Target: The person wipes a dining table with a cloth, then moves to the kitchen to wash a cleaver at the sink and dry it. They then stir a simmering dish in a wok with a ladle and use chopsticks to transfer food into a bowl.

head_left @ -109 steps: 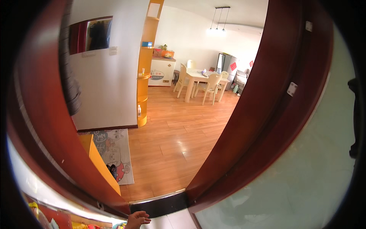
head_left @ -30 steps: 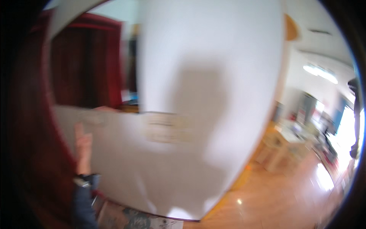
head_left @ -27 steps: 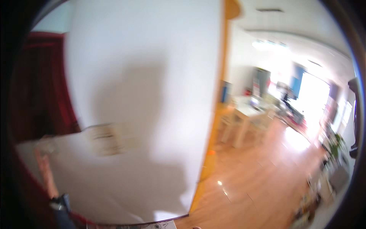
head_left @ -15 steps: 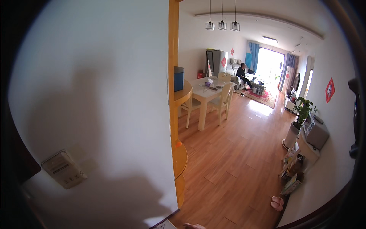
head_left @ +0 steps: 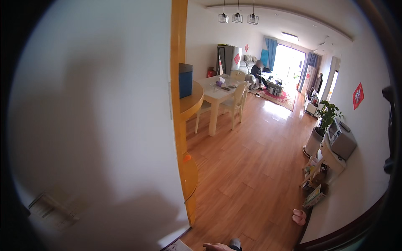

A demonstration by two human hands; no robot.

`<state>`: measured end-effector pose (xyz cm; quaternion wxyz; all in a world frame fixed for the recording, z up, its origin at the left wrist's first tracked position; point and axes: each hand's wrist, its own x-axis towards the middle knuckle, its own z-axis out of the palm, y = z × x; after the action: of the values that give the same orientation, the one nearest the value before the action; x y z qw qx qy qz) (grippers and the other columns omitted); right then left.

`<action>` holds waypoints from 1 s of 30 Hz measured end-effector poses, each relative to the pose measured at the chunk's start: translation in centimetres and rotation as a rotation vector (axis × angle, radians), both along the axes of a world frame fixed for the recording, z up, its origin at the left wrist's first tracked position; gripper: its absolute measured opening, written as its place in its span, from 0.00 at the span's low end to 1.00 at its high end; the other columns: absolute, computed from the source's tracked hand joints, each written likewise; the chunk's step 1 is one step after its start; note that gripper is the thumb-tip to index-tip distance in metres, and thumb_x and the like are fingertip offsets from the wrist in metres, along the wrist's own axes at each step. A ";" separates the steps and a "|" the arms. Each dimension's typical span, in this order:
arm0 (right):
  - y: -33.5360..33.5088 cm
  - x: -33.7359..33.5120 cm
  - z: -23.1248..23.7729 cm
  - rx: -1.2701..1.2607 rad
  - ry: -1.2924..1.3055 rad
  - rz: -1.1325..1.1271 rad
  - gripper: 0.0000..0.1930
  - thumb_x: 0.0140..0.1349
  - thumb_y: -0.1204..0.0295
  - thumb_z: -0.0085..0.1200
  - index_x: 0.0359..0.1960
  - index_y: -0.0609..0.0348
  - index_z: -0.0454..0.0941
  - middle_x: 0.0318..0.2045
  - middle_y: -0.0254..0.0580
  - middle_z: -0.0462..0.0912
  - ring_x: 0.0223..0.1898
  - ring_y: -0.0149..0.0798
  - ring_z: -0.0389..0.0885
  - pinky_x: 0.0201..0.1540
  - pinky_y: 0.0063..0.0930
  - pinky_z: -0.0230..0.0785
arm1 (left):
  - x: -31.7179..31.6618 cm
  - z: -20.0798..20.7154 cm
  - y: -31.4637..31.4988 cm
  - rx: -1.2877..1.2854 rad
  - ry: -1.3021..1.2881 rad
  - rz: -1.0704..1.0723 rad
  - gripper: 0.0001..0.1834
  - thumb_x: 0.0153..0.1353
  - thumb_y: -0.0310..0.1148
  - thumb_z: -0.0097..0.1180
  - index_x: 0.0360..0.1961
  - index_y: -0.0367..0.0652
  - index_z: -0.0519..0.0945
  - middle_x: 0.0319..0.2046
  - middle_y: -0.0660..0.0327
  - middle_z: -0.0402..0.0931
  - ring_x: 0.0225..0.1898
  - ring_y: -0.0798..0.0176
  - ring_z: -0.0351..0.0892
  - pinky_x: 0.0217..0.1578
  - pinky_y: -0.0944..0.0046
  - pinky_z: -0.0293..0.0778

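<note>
At the bottom edge of the head view, part of a hand (head_left: pixel 217 247), seemingly my right hand, shows with its fingertips toward the left. The frame cuts it off, so its grip and anything in it are hidden. Just beside it is the grey tip of what looks like my shoe (head_left: pixel 235 242) on the wood floor (head_left: pixel 247 184). My left hand is out of view. On the near white wall (head_left: pixel 104 125) at the left, a flat beige rectangular panel (head_left: pixel 53 209) appears blurred.
Rounded wooden shelves (head_left: pixel 190 100) edge the wall, with a blue box (head_left: pixel 186 81) on top. Beyond stand a white dining table (head_left: pixel 214 96) and chairs. Along the right are a potted plant (head_left: pixel 326 115), a small stand (head_left: pixel 333 157) and pink slippers (head_left: pixel 299 217). A person (head_left: pixel 257 71) sits far back.
The view has moved forward past the wall edge. The panel slides lower left and blurs. More of the hand shows, and the grey shoe tip has come into view.
</note>
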<state>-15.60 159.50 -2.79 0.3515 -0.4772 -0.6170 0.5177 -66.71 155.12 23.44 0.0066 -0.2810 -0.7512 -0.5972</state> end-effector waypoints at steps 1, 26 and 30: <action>0.1 0.7 0.3 -0.009 -0.018 -0.004 0.24 0.66 0.74 0.57 0.64 0.60 0.74 0.34 0.46 0.85 0.35 0.50 0.84 0.38 0.43 0.78 | 2.5 -1.8 0.1 -0.057 -0.225 -0.136 0.42 0.76 0.53 0.55 0.76 0.29 0.63 0.70 0.38 0.71 0.71 0.44 0.70 0.73 0.45 0.64; 11.9 40.6 14.8 -0.280 0.471 -0.336 0.14 0.77 0.75 0.57 0.60 0.62 0.83 0.51 0.39 0.89 0.52 0.33 0.86 0.53 0.30 0.79 | 70.0 -1.3 32.1 -0.804 -0.553 -2.352 0.22 0.72 0.25 0.54 0.65 0.35 0.79 0.52 0.58 0.85 0.52 0.65 0.83 0.56 0.64 0.78; 18.0 45.1 13.9 -0.194 0.373 -0.372 0.11 0.76 0.76 0.57 0.56 0.64 0.83 0.48 0.39 0.89 0.49 0.33 0.85 0.51 0.30 0.80 | 76.6 -2.9 38.0 -0.706 -0.456 -2.399 0.21 0.72 0.26 0.54 0.64 0.35 0.79 0.50 0.58 0.86 0.50 0.65 0.84 0.53 0.64 0.79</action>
<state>29.45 177.51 11.12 0.5007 -0.5101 -0.3908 0.5800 9.93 193.12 20.53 -0.7400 -0.6596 -0.1281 -0.0311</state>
